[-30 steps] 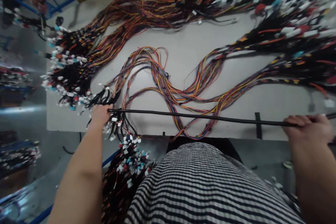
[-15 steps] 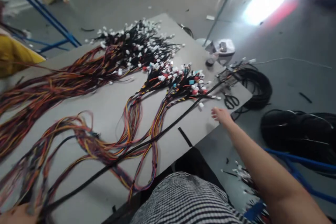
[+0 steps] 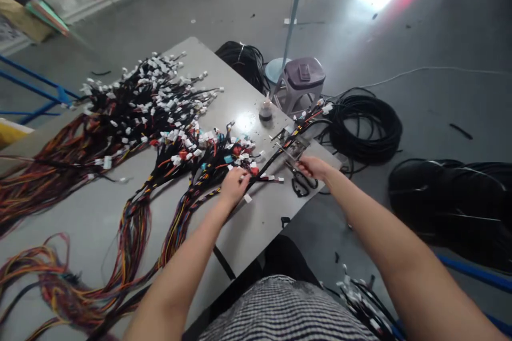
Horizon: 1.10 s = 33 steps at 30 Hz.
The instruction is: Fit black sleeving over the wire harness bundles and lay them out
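A long cable in black sleeving (image 3: 273, 157) runs diagonally over the table, with wires and white connectors at its far end. My left hand (image 3: 235, 185) is closed on this cable beside a cluster of connectors (image 3: 236, 152). Just right of the cable, my right hand (image 3: 314, 167) is closed, its fingers around something thin that I cannot make out. Black-handled scissors (image 3: 302, 184) lie directly below the right hand, near the table edge. A small metal fixture (image 3: 295, 146) sits under the far part of the cable.
Bundled wire harnesses (image 3: 136, 101) cover the left of the table (image 3: 224, 213). A small bottle (image 3: 265, 109) stands near the far edge. Beyond are a stool (image 3: 304, 74) and a coil of black tubing (image 3: 364, 128); more black coils (image 3: 452, 208) lie on the floor at right.
My left hand has moved from the lower left corner up along the cable to the connectors. My right hand has gone from open above the table to closed near the scissors. The view has shifted right.
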### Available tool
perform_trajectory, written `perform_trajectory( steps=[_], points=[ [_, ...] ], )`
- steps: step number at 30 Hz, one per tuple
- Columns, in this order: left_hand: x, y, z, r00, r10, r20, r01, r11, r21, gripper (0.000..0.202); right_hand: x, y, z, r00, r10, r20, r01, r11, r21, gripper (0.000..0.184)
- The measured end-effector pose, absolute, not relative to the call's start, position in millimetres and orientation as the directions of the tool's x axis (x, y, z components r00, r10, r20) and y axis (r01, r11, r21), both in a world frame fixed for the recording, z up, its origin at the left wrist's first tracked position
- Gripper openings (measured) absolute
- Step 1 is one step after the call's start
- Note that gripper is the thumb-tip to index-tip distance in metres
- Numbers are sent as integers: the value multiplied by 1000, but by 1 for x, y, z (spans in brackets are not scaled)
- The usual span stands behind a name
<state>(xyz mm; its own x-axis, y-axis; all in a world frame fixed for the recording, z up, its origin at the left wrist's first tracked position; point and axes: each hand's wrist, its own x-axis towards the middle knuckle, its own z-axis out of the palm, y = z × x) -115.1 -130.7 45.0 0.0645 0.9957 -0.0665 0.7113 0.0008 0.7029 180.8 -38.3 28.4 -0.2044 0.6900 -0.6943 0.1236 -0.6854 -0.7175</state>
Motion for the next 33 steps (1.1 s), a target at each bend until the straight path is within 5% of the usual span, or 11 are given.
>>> perform_trajectory(
  steps=[3,9,17,21,24,28,31,33],
  points=[
    [-44,-61,37,63,985,-162,608,91,789,36,209,-68,34,-252,630,-735,208,-706,-677,25],
    [3,5,20,175,781,-599,288,541,790,60,229,-192,14,-239,672,-701,293,-638,-712,49],
    [1,7,13,182,708,-682,159,664,731,75,155,-179,-11,-90,868,-488,656,-317,-685,33],
    [5,5,13,149,732,-665,131,652,747,75,179,-47,29,319,939,-126,505,-281,-816,36],
    [7,5,15,115,722,-683,137,669,730,73,167,50,53,429,851,-304,250,-434,-865,20],
    [7,5,17,109,723,-682,177,661,729,67,132,99,61,329,731,-598,-230,-552,-801,19],
    [4,7,17,178,758,-628,201,597,777,61,131,86,62,302,811,-501,-469,-331,-819,26],
    [2,9,16,238,748,-620,198,588,784,61,138,77,65,323,879,-351,-457,-180,-871,31]
  ],
)
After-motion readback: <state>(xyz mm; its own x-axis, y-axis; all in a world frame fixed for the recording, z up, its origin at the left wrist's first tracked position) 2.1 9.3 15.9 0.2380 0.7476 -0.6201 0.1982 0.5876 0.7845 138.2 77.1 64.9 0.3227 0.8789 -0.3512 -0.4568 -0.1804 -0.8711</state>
